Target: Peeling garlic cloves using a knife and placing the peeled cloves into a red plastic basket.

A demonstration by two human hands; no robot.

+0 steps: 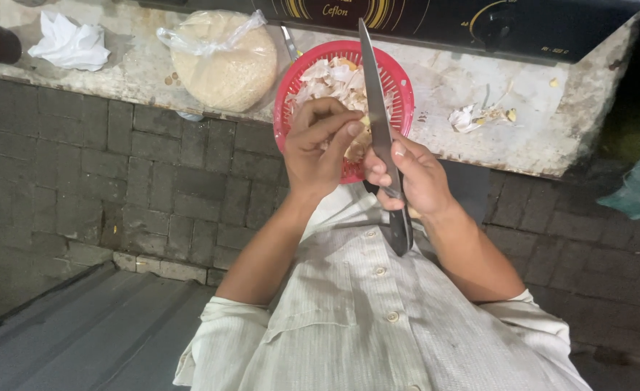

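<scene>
1. Head view, setting: a worn stone counter (479, 80) runs along the top, its front edge above a brick-paved floor (139, 166).
2. A red plastic basket (404, 90) of pale peelings overhangs that edge; a bagged round lump (226, 65) sits just left of it.
3. Left hand (318, 148): fingers pinched shut on a small pale piece (364, 121) in front of the basket.
4. Right hand (415, 177): closed around a long knife (375, 94), blade upward, touching the piece.

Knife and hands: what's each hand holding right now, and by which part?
Right hand holds the knife where the blade meets the black handle. Left hand pinches a small pale piece at its fingertips, against the blade.
</scene>
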